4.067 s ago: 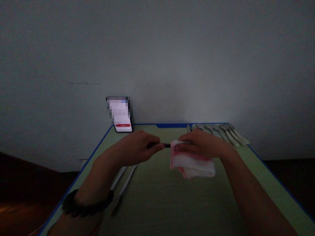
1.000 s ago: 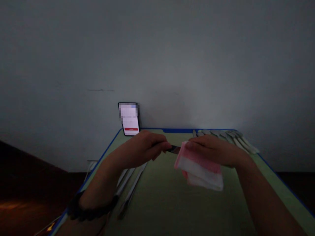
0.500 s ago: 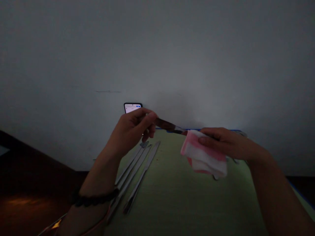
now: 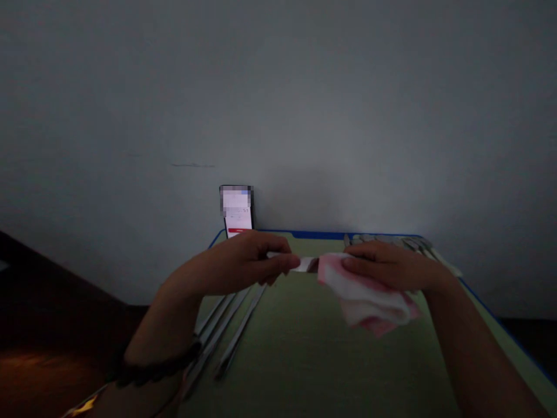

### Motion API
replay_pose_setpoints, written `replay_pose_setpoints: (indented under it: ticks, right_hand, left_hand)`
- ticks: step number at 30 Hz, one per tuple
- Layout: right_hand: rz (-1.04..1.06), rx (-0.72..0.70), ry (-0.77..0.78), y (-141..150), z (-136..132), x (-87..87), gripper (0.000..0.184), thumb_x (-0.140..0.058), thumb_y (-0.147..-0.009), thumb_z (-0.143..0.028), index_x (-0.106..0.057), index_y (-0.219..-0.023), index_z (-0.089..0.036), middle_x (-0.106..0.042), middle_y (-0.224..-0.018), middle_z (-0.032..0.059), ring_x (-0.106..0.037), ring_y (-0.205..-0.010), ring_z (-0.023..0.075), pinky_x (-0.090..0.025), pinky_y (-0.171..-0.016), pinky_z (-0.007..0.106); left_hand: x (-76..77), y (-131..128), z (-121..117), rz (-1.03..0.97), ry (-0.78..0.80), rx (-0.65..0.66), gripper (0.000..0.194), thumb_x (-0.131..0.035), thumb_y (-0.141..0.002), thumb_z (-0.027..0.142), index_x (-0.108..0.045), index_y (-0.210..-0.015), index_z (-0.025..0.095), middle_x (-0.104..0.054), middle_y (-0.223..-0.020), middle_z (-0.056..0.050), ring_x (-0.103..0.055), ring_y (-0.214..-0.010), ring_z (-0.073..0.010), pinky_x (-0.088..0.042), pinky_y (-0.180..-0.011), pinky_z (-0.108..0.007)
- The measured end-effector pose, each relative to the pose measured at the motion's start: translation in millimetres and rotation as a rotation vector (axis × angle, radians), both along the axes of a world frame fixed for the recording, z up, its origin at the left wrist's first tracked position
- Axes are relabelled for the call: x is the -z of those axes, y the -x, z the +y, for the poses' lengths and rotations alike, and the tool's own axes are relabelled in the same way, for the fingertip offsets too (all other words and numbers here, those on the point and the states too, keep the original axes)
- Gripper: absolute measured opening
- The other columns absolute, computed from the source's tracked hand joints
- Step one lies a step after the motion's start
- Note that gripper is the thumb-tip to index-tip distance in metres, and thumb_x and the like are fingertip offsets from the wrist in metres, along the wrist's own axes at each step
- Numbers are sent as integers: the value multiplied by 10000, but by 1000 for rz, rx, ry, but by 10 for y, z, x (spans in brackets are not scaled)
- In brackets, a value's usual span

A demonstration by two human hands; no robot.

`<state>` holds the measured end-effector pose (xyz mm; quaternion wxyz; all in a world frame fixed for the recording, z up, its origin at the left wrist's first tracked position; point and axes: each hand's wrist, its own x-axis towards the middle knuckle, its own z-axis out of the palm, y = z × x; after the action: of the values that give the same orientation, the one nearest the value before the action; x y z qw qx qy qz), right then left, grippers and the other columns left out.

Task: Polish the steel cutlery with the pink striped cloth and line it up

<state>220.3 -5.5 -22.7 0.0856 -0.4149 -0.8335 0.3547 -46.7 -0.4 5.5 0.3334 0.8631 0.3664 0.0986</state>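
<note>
We see the left hand (image 4: 256, 264), with a black beaded bracelet (image 4: 156, 368) around its wrist, pinching a flat, shiny silver metal utensil (image 4: 308, 265) between thumb and bent fingers. Facing it, the right hand (image 4: 387, 264) grips a soft pink-and-white striped cloth (image 4: 369, 296), its thumb pressed on top, and the cloth wraps the other end of the utensil, so we cannot tell that end's shape. Between the two hands we see only a short, bright length of metal, lying almost level and held above a pale green tabletop (image 4: 339, 371) edged with blue trim (image 4: 322, 235). The loose part of the cloth hangs below the right hand in rumpled folds, slightly blurred. Beneath the left forearm we find a group of long, slender metal utensils (image 4: 242, 331) laid side by side at a slant on the tabletop, partly covered by the arm. At the far right corner, behind the right hand, we make out a row of pale-handled metal cutlery (image 4: 444, 262), the hand hiding some of it. Near the far left corner, a black-framed smartphone (image 4: 239, 217) with a lit screen leans against a plain grey wall (image 4: 304, 104), its lower edge hidden by the left hand; part of its screen is pixelated. To the left, below the tabletop, we see a dark reddish-brown floor (image 4: 39, 331) with a dim orange glow.
</note>
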Motion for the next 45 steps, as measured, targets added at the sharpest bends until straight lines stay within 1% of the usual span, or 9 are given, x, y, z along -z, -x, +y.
replay_pose_setpoints:
  ticks: [4, 12, 18, 20, 23, 26, 32, 40, 45]
  right_hand:
    - [84, 94, -105, -27, 27, 19, 431, -342, -879, -534, -553, -795, -168, -523, -688, 6, -453, -591, 102, -362, -505, 219]
    - [367, 264, -40, -160, 34, 18, 358, -388, -879, -491, -539, -1076, -233, -599, -781, 14, -530, -633, 133, -433, -578, 251]
    - [517, 302, -314, -117, 54, -45, 311, -408, -896, -387, -574, -1102, -223, -622, -1027, 45, -567, -870, 167, -448, -769, 302]
    - [469, 280, -358, -104, 41, -69, 318, -392, -905, -359, -560, -1143, -231, -612, -1097, 47, -562, -939, 173, -433, -830, 320]
    - [261, 141, -329, -117, -14, -96, 344, -406, -900, -323, -520, -1218, -260, -574, -1209, 33, -535, -1058, 183, -397, -912, 333]
    - [106, 69, -266, -106, -76, -123, 372, -402, -898, -352, -490, -1251, -271, -566, -1233, 24, -550, -1047, 181, -417, -882, 313]
    - [65, 218, -331, 67, -107, -165, 432, -546, -800, -458, -494, -1150, -209, -643, -987, 54, -588, -737, 157, -434, -604, 254]
    - [309, 281, -547, 32, -39, -124, 165, -554, -820, -304, -617, -947, -218, -669, -907, 15, -604, -759, 136, -443, -687, 256]
    - [597, 340, -540, -3, -71, -140, 188, -517, -842, -287, -597, -1000, -225, -625, -1140, 42, -583, -1023, 177, -453, -858, 325]
  left_hand:
    - [35, 43, 94, -126, -134, -86, 323, -444, -867, 408, -571, -684, 174, -516, -551, 37, -445, -488, -71, -334, -451, -170]
    - [150, 126, 255, -474, -131, -386, 359, -453, -869, 348, -445, -551, 181, -405, -473, 43, -393, -438, -82, -320, -427, -216]
    - [109, 23, 216, -410, -155, -378, 367, -462, -859, 328, -455, -523, 181, -431, -484, 35, -405, -462, -86, -347, -463, -228]
    - [93, -15, 201, -411, -163, -394, 374, -460, -857, 332, -455, -515, 181, -437, -474, 36, -405, -453, -85, -348, -463, -229]
    - [108, -22, 214, -475, -178, -443, 368, -459, -860, 325, -477, -525, 176, -451, -466, 35, -403, -443, -81, -343, -456, -223]
    - [146, 10, 254, -583, -177, -488, 336, -488, -849, 299, -513, -540, 169, -475, -478, 27, -412, -446, -76, -343, -447, -212]
    - [169, 10, 298, -794, -83, -528, 278, -566, -794, 258, -566, -533, 162, -491, -446, 21, -425, -410, -64, -336, -404, -184]
    - [203, -5, 339, -885, 61, -544, 300, -591, -773, 261, -558, -493, 157, -483, -419, 19, -430, -391, -62, -314, -372, -179]
    - [219, -29, 349, -883, 104, -543, 288, -588, -775, 257, -563, -510, 145, -506, -422, 12, -448, -390, -67, -313, -374, -186]
